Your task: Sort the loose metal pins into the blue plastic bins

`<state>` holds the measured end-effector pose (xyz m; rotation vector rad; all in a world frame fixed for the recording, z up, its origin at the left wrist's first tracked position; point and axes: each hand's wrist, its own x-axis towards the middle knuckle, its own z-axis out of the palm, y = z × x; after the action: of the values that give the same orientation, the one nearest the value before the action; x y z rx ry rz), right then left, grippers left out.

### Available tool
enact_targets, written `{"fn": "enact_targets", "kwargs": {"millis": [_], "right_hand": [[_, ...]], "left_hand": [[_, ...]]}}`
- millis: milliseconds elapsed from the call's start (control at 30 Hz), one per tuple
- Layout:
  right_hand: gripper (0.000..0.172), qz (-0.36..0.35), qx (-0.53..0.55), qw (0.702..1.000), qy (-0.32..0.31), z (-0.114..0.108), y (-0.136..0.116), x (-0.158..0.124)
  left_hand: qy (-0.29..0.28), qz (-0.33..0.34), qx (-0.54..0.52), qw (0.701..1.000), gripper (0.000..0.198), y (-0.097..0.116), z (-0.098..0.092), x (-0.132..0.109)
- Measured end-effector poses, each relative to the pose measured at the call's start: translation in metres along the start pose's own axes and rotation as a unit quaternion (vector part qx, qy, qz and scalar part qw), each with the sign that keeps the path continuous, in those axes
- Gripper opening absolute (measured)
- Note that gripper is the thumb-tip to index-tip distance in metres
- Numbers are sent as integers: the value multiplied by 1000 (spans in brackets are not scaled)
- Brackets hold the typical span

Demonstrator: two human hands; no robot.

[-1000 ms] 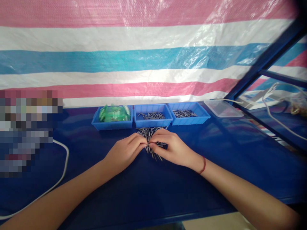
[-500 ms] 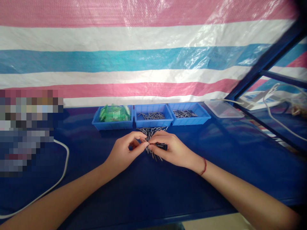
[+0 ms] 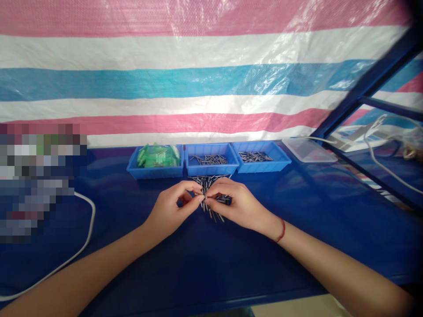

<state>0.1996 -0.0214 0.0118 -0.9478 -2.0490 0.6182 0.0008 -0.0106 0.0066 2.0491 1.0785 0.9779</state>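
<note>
Hands pinched a tiny piece together.
Loose metal pins lay beneath; three blue bins stood behind, seemingly for easy reach.

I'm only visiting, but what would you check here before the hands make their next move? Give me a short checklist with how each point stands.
1. Left hand and right hand both in view, fingertips close together: ok.
2. Loose pile of thin metal pieces within reach: ok, it lies right beneath the fingertips.
3. Secure hold on a single piece: cannot tell, the detail between the fingertips is too small.
4. Three bins upright behind the pile: ok; left bin holds green plastic, middle bin and right bin hold metal pieces.
5. White cable away from both hands: ok, it lies off to the left.
</note>
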Motion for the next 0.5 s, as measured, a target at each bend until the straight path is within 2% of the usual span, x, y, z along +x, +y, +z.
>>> {"fn": "enact_targets", "kwargs": {"millis": [333, 500], "right_hand": [[4, 4, 28, 998, 59, -2, -4, 0], [4, 2, 35, 997, 63, -2, -4, -1]], "left_hand": [[6, 29, 7, 1000, 11, -3, 0, 1], [2, 35, 1, 999, 11, -2, 0, 1]]}}
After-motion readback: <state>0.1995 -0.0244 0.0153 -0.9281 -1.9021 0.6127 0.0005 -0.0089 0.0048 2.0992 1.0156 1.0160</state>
